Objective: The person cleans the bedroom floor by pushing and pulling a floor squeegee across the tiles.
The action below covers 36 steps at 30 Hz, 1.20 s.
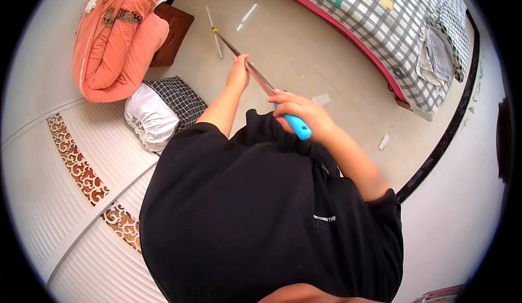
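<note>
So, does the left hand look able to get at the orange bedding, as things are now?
Probably not: the left hand is closed around the pole and would need to let go first. Nothing seems to block the way to the orange bedding, but its distance is unclear.

bright, even light; curved distortion toward the black corners, where detail seems soft.

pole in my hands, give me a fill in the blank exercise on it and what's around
The right hand grips the pole at its handle, which is coloured ____.
The joint by the thin bar at the pole's far end is coloured ____.
The left hand is ____ from the handle than the right hand.
In the picture, the orange bundle lies to the ____ of the checked bed cover.
Missing words: blue; yellow; farther; left.
</note>
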Available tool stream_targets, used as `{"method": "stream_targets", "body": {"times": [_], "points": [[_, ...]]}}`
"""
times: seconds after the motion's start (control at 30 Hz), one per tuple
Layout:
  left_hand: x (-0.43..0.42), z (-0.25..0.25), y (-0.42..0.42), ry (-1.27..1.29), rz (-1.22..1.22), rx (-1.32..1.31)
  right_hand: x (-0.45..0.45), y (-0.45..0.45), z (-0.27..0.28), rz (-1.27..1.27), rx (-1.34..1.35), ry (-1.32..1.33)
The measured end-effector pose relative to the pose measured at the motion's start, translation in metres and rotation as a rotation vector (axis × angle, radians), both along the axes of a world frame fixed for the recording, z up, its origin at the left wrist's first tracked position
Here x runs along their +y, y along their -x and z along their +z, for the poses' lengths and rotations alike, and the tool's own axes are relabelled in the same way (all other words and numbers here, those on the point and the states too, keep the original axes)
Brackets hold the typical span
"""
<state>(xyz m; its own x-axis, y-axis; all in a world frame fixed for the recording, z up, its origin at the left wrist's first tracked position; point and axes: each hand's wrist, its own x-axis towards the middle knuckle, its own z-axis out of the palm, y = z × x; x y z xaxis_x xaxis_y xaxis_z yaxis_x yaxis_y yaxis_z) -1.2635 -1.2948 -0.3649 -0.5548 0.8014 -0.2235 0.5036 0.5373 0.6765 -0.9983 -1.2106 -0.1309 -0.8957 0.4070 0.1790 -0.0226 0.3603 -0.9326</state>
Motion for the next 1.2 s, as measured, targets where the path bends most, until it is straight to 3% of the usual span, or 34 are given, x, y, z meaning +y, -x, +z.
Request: {"method": "stream_targets", "body": {"times": [0.27, 0.37, 0.47, 0.53, 0.63, 0.73, 0.77, 1.0, 1.2], "points": [[-0.001, -0.056, 0.050, 0.117, 0.083, -0.119, 0.005, 0.058, -0.031, 0.102, -0.066, -0.012], [0.002, -0.068, 0.049, 0.091, 0.168, -0.275, 0.006, 0.062, -0.036, 0.108, -0.084, -0.041], [0.014, -0.081, 0.050, -0.095, 0.353, -0.454, 0.009, 0.064, -0.042, 0.048, -0.093, -0.034], [0.027, -0.076, 0.055, 0.055, 0.069, -0.138, 0.011, 0.065, -0.045, -0.001, -0.091, -0.036], [0.060, -0.067, 0.049, 0.088, -0.013, 0.055, 0.011, 0.063, -0.050, -0.104, -0.150, 0.010], [0.100, -0.070, 0.045, 0.126, -0.090, -0.134, 0.013, 0.054, -0.053, -0.228, -0.128, 0.009], [0.110, -0.060, 0.034, 0.195, -0.157, -0.014, 0.014, 0.047, -0.052, -0.307, -0.137, 0.008], [0.153, 0.005, -0.063, 0.321, -0.376, -0.066, 0.001, -0.028, -0.033, -0.599, -0.139, 0.061], [0.144, 0.056, -0.158, 0.462, -0.628, -0.022, -0.050, -0.109, -0.014, -0.895, -0.077, 0.344]]}}
